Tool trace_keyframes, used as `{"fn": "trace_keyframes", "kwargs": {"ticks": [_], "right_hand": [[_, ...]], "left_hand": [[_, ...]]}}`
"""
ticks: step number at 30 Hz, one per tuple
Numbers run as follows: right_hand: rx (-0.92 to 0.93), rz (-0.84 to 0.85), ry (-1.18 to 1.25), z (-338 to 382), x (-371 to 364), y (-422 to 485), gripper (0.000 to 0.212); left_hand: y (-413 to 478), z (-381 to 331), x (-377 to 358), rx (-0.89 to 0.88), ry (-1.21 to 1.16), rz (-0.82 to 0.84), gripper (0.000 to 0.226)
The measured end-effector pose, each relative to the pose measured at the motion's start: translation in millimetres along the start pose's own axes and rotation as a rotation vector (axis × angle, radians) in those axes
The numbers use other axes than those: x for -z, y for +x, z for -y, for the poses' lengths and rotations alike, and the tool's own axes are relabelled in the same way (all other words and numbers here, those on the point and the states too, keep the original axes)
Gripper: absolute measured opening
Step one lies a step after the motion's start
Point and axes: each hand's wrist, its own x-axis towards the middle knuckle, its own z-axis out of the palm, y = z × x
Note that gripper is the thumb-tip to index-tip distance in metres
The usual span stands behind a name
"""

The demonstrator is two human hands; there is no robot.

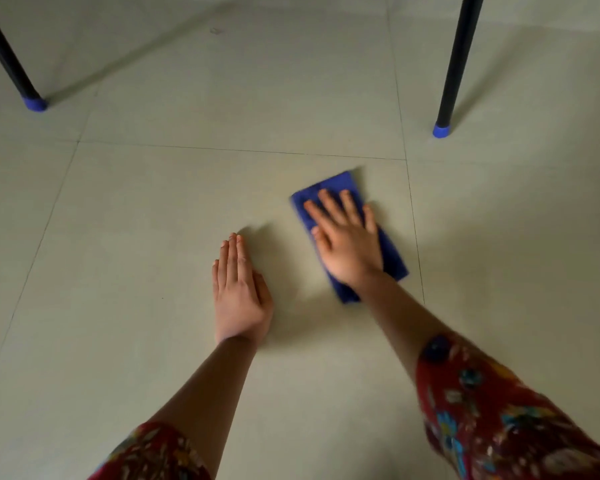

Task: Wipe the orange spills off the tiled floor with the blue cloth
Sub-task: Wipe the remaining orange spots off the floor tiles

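A folded blue cloth (392, 252) lies flat on the pale tiled floor (153, 216), right of centre. My right hand (347, 240) presses on it with straight, spread fingers and covers most of its middle. My left hand (239, 292) rests flat on the bare tile to the left of the cloth, fingers straight and together, holding nothing. No orange spill shows on the tiles around the cloth; whatever is under it is hidden.
Two black furniture legs with blue feet stand on the floor: one at far left (34, 102), one at upper right (443, 130). A small speck (215, 30) lies on a far tile. Grout lines cross the floor.
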Motion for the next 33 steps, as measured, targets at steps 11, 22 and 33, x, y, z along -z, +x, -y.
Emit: {"fn": "trace_keyframes", "kwargs": {"ticks": [11,22,33], "right_hand": [[-0.19,0.043,-0.1,-98,24,-35,0.051],[-0.402,0.049,-0.079,-169,51,-137,0.053],[-0.05,0.123,-0.035,-124,44,-96,0.052]], "left_hand": [[-1,-6,4,-0.223,0.183,0.127,0.062],[-49,-48,-10,-0.428,0.127,0.215,0.054],[-84,-90,-31,-0.461,0.203,0.364,0.062]]}}
